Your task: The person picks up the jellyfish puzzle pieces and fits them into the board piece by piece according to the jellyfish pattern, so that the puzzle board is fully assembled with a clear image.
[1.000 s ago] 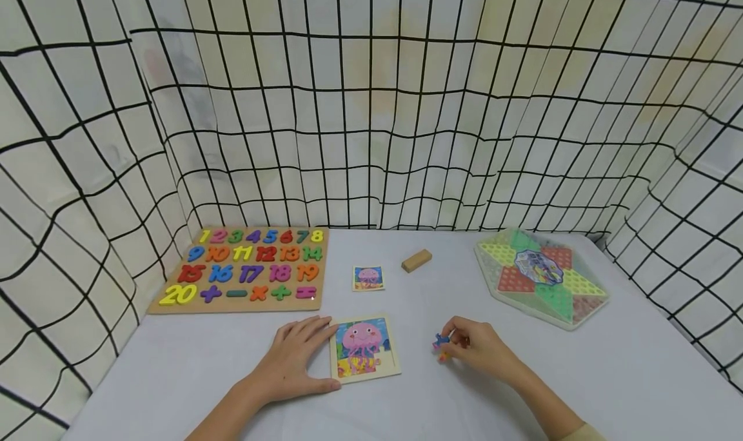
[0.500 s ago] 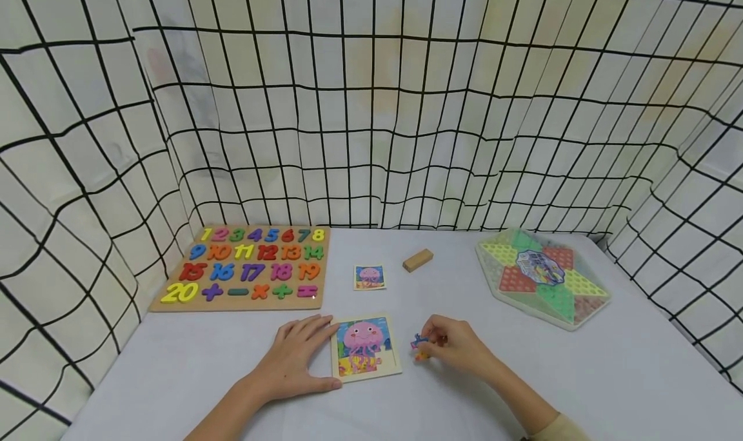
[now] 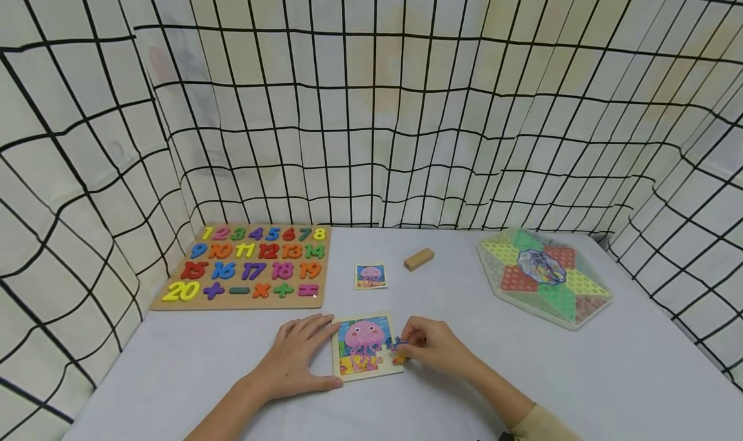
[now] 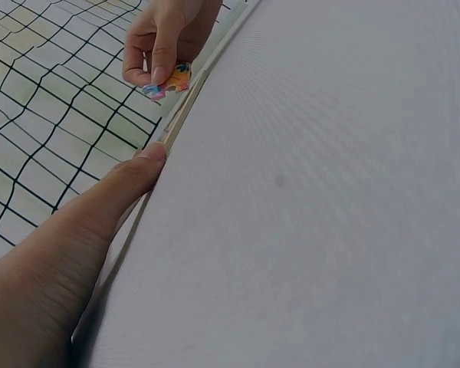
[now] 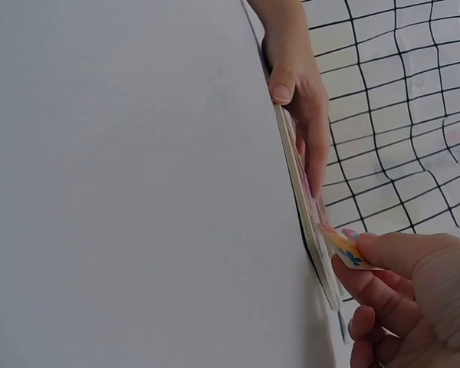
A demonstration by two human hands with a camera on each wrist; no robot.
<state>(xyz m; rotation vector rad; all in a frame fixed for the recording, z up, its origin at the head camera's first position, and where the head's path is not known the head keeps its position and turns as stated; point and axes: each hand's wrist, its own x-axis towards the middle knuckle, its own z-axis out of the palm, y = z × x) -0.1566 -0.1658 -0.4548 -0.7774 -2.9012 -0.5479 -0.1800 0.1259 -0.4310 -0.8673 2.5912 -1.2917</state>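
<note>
A small square jigsaw puzzle in a pale wooden frame (image 3: 371, 375) lies flat on the white table, with a pink jellyfish picture and a gap at its lower right. My left hand (image 3: 297, 358) rests along the frame's left side, fingers stretched out and thumb at the near left corner. Between thumb and fingertips my right hand (image 3: 434, 345) pinches a colourful jigsaw piece (image 3: 398, 358), which overlaps the frame's right edge in the head view. Seen from the right wrist, the piece (image 5: 346, 248) is tilted close over the frame's edge (image 5: 295, 180).
Behind the puzzle lie a small jellyfish picture card (image 3: 370, 276) and a wooden block (image 3: 419, 259). A number board (image 3: 238, 304) sits at the back left, a hexagonal peg-game board (image 3: 542, 267) at the back right. Black netting (image 3: 371, 112) over white cloth encloses the table.
My right hand has carried the jigsaw piece leftward, from the table right of the puzzle to the frame's right edge. The left hand stays in place on the frame.
</note>
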